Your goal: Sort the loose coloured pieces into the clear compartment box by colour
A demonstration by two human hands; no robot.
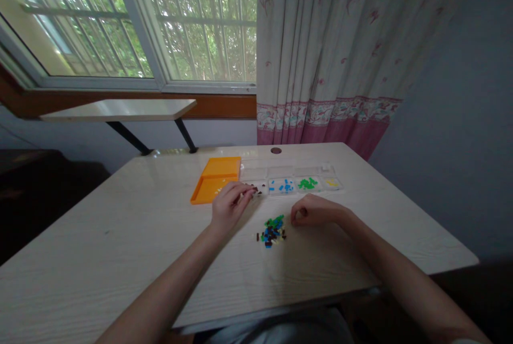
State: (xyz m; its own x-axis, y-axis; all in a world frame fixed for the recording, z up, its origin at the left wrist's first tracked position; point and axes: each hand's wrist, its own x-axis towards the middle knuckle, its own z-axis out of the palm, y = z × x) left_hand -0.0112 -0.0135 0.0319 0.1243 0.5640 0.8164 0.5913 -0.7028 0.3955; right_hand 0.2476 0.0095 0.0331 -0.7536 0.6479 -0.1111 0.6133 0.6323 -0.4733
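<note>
The left hand (pixel 229 204) is partly covering a clear box (pixel 265 189) of brown pieces (pixel 263 186), thumb and fingertips pinching close together (whether they are gripping anything, I cannot tell). Just left of the curled right hand (pixel 315 210), whose grip I cannot tell either, the mixed pile (pixel 273 231) is lying on the table (pixel 140 242). Farther off, blue pieces (pixel 287 187), green pieces (pixel 308 183) and yellow pieces (pixel 332 182) are sitting right of the orange case (pixel 221 165).
</note>
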